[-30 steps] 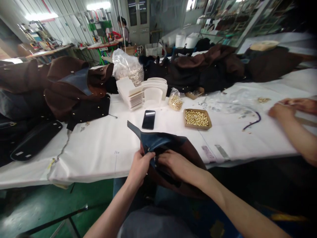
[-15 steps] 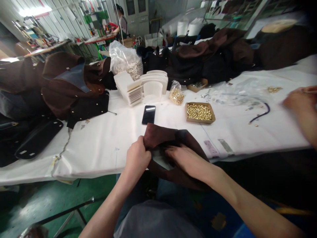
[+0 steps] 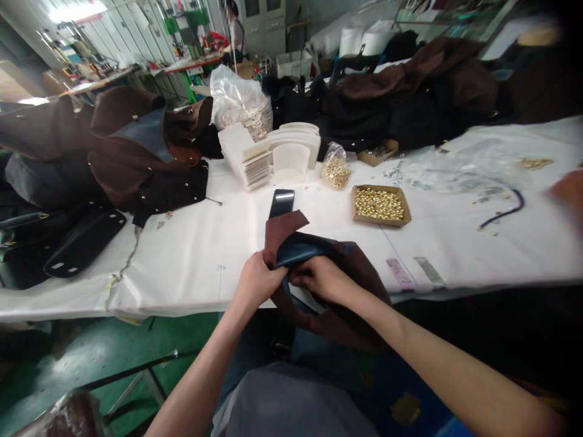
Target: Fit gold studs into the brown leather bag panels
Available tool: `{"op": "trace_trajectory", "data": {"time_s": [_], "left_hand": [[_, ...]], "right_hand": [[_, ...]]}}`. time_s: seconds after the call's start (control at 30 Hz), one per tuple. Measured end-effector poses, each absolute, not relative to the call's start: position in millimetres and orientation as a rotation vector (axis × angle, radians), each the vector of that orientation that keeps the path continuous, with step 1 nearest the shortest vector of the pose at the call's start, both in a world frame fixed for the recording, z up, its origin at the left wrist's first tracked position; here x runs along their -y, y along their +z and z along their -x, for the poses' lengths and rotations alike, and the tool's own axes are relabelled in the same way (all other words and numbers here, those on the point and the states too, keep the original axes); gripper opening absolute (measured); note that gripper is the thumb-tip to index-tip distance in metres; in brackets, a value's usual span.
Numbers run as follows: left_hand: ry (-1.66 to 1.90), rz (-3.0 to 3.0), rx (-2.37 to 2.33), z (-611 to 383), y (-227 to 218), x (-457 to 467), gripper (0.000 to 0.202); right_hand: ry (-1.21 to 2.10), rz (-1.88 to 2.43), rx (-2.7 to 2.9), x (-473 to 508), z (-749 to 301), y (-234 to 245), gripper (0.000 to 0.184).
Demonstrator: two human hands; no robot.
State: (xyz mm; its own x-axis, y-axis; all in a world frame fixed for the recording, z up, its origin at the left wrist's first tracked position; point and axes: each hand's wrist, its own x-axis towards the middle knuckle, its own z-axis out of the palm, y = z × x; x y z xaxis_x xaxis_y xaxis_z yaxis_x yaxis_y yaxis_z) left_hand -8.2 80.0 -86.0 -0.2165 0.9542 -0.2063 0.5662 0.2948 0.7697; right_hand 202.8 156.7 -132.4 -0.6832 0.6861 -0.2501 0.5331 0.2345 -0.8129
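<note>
Both my hands grip a brown leather bag piece [image 3: 285, 227] with a dark blue lining at the table's near edge. My left hand [image 3: 257, 282] pinches its left side, fingers closed on the folded edge. My right hand [image 3: 319, 279] holds the blue lining just to the right, touching my left hand. The rest of the brown piece hangs below the table edge under my right wrist. A black phone [image 3: 281, 203] lies flat just beyond the piece.
A cardboard tray of gold studs [image 3: 380, 205] sits right of the phone, a small bag of studs [image 3: 336, 173] behind it. White stacked pieces [image 3: 268, 155] stand mid-table. Brown and black bags [image 3: 136, 158] pile at left and back. Another person's blurred hand [image 3: 569, 188] is at far right.
The leather piece has been turned in my hands, so the blue lining shows again with a brown flap standing up. The other person's hand moved further right.
</note>
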Motion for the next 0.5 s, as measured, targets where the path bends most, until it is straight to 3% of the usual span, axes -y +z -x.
{"op": "trace_trajectory", "data": {"time_s": [0.5], "left_hand": [[0.602, -1.331, -1.838, 21, -90, -87, 0.017]], "right_hand": [[1.356, 1.445, 2.384, -166, -184, -131, 0.013]]}}
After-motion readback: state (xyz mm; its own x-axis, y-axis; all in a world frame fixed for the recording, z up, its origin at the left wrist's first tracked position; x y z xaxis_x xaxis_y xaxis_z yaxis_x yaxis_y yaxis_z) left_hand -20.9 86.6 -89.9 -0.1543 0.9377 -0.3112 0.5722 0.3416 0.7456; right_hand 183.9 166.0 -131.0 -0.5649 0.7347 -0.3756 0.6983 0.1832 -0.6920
